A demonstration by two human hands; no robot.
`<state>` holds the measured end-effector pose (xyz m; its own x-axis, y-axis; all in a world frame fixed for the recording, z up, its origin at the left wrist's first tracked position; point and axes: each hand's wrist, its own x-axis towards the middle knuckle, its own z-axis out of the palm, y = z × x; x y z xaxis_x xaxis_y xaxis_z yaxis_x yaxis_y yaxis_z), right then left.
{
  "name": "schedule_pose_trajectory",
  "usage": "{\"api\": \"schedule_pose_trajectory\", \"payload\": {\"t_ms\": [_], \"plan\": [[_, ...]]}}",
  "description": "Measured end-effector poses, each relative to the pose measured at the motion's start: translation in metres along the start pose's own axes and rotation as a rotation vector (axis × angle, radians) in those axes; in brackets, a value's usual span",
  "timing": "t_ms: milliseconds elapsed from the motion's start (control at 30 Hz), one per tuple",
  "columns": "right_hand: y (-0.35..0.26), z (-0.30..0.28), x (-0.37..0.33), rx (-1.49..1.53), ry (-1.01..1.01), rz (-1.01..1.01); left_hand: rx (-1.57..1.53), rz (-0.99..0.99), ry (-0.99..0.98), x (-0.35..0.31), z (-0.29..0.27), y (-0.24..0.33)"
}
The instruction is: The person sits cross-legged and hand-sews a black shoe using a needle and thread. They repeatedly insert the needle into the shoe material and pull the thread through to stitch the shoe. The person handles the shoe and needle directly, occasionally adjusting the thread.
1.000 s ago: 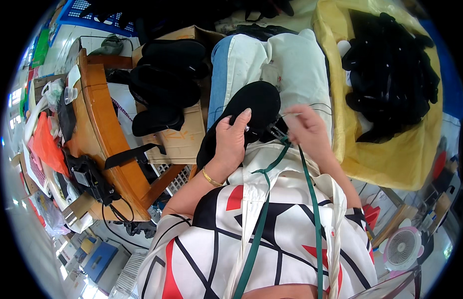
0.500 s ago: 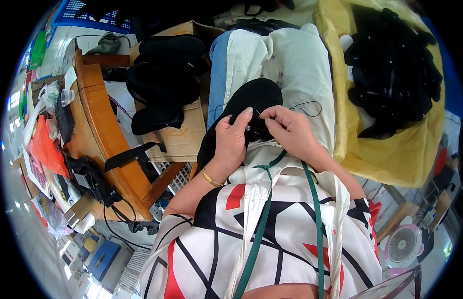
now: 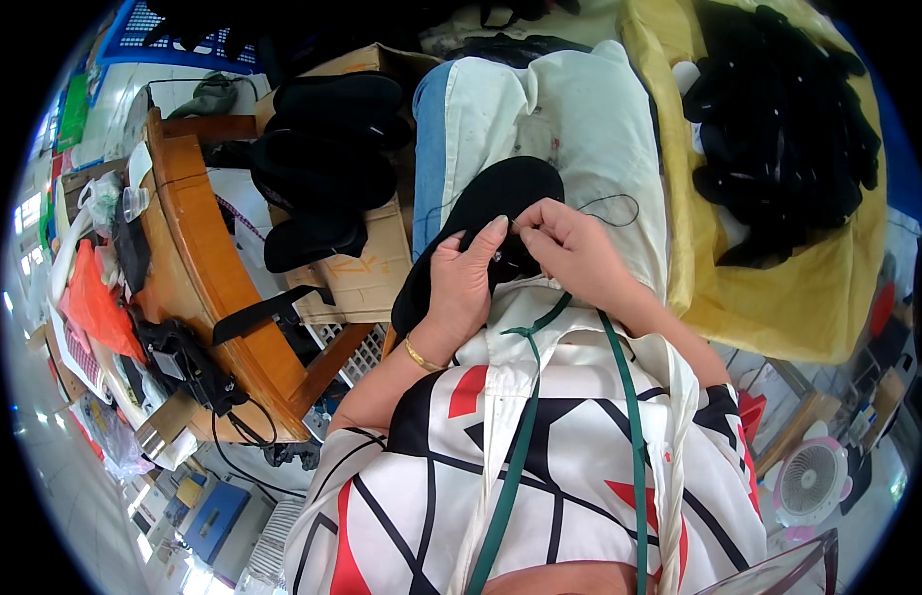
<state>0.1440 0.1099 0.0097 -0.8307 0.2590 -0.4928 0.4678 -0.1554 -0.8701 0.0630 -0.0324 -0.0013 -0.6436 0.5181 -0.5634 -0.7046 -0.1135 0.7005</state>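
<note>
A black cloth shoe [image 3: 520,183] lies slantwise over the pale apron cloth on my lap. My left hand [image 3: 463,273] is closed on its near part, thumb on top and fingers mostly hidden. Close to that thumb, my right hand [image 3: 570,248] pinches at the shoe's opening with thumb and forefinger. What is between those fingertips is too small to make out. A thin dark thread [image 3: 636,208] makes a loop on the apron just beyond my right hand.
More black shoes [image 3: 322,169] are heaped on a cardboard box [image 3: 367,268] at the left, beside a curved wooden chair [image 3: 208,263]. A yellow cloth-lined container [image 3: 778,327] at the right holds several black pieces [image 3: 778,139]. A fan [image 3: 811,481] stands at the lower right.
My right hand has shifted slightly and its fingers have curled closer over the shoe. My left hand keeps its hold. The surroundings have moved a little in the view.
</note>
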Motion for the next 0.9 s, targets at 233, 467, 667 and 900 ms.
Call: {"api": "schedule_pose_trajectory", "payload": {"t_ms": [233, 467, 667, 900], "plan": [[0.009, 0.002, -0.002, -0.132, 0.036, -0.141, -0.026, -0.035, 0.018, 0.005, -0.004, 0.002], [0.012, 0.007, 0.0, -0.148, 0.072, -0.177, -0.114, -0.097, 0.063, 0.006, -0.001, 0.004], [0.002, 0.016, 0.008, 0.029, 0.121, -0.016, -0.003, -0.063, -0.052, 0.003, -0.004, -0.001], [-0.019, -0.014, 0.018, -0.318, 0.103, -0.235, 0.164, -0.074, -0.041, 0.002, -0.009, -0.007]]}}
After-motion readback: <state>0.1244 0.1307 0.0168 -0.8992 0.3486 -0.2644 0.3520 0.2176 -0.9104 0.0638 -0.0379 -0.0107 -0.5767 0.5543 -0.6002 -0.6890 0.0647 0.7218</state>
